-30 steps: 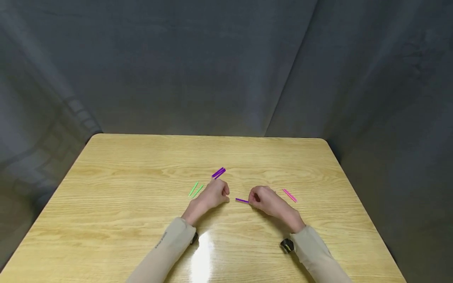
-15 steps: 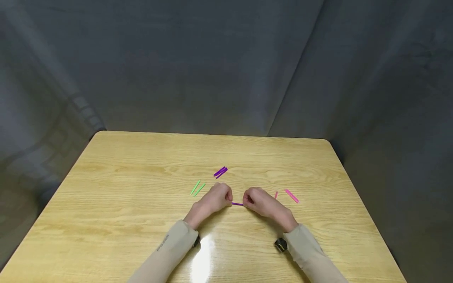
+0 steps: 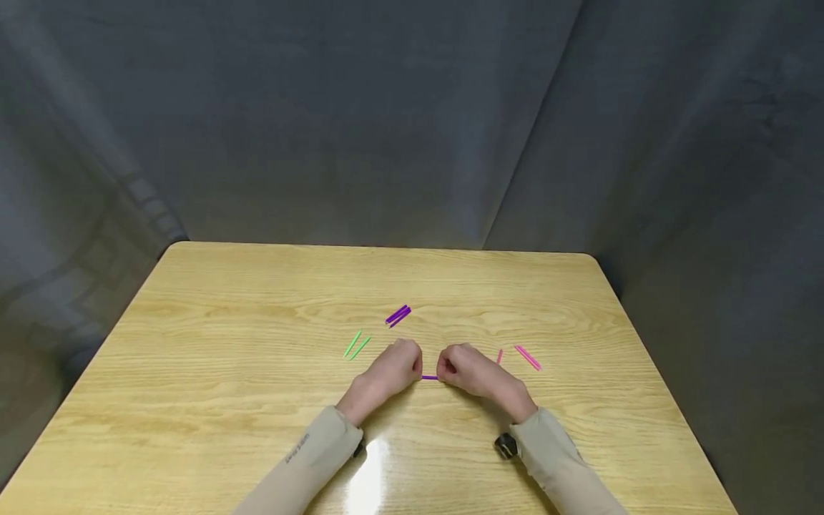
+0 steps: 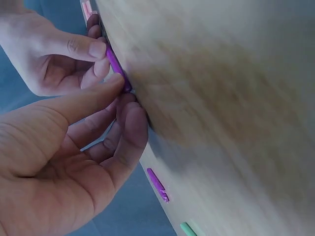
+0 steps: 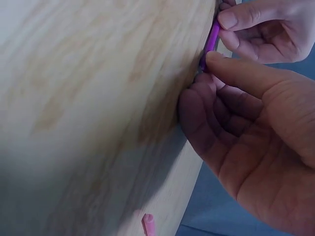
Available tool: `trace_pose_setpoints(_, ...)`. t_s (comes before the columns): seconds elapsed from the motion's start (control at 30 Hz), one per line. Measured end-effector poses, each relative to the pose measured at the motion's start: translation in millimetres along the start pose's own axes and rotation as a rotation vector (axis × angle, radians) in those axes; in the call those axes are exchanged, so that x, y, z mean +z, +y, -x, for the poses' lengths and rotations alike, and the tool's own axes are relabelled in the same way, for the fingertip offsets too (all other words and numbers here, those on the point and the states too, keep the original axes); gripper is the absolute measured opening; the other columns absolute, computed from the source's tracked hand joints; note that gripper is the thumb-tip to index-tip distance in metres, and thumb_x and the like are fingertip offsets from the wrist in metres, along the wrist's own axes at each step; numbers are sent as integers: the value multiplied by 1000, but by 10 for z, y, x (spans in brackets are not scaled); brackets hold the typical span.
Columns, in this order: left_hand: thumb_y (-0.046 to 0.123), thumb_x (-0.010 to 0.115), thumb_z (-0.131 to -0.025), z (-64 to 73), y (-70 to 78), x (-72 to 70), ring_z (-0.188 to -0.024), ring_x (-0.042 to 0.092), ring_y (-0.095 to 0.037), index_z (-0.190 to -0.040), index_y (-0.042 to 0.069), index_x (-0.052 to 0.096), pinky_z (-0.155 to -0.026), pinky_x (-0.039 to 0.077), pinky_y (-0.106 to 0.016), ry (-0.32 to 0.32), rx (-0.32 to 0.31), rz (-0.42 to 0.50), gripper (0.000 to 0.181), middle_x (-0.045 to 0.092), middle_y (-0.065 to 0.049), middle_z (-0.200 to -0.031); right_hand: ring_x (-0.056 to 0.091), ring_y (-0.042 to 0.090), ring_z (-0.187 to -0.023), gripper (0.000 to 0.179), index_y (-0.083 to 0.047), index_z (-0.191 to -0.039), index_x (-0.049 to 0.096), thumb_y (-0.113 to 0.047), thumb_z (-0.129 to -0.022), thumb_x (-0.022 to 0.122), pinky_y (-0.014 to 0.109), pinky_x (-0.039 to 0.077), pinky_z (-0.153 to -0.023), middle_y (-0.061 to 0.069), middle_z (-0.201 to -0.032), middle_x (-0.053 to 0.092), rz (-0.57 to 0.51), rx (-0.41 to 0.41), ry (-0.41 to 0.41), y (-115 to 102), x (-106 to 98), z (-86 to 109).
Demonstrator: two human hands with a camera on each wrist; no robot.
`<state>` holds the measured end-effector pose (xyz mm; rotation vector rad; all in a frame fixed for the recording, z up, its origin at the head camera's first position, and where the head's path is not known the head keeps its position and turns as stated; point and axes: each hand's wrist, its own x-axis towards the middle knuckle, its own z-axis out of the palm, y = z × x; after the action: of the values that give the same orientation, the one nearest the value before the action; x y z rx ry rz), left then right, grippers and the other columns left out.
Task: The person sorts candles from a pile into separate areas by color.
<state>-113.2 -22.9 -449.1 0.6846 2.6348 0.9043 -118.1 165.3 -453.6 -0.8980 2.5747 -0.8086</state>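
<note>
A thin purple stick [image 3: 429, 378] spans the small gap between my two hands, low over the table. My left hand [image 3: 393, 368] pinches one end of it between thumb and fingers. At the other end, my right hand [image 3: 470, 370] pinches it the same way. The left wrist view shows the stick [image 4: 117, 66] running from thumb to thumb, and the right wrist view shows its smooth purple side [image 5: 211, 42]. Its two tips are mostly covered by the fingers. Whether it touches the tabletop I cannot tell.
Several purple sticks [image 3: 398, 315] lie together beyond my left hand. Two green sticks [image 3: 356, 346] lie left of that hand. Right of my right hand are pink sticks [image 3: 528, 357], with another pink one [image 3: 499, 356] partly hidden behind it. Grey curtains [image 3: 335, 129] surround the wooden table [image 3: 225, 372].
My left hand has taken hold of the purple stick's free end. My right hand has moved left and slightly nearer to me, bringing a pink stick behind it into view.
</note>
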Motion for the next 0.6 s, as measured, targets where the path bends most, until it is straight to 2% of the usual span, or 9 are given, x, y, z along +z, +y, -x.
trace_pose_setpoints(0.3, -15, 52, -72, 23, 19, 27, -44, 24, -6, -51, 17, 35, -41, 22, -18, -5, 19, -62, 42, 26, 8, -47, 47, 4, -63, 14, -8, -74, 62, 1, -85, 64, 20, 42, -59, -6, -69, 54, -17, 22, 11, -4, 12, 7)
trace_pose_setpoints(0.6, -16, 53, -71, 33, 39, 0, -42, 24, -6, -50, 17, 36, -40, 22, -17, -22, 7, -55, 42, 26, 9, -44, 49, 4, -66, 13, -8, -77, 65, 2, -86, 63, 19, 43, -60, -6, -71, 58, -26, 76, 59, -5, 36, 48)
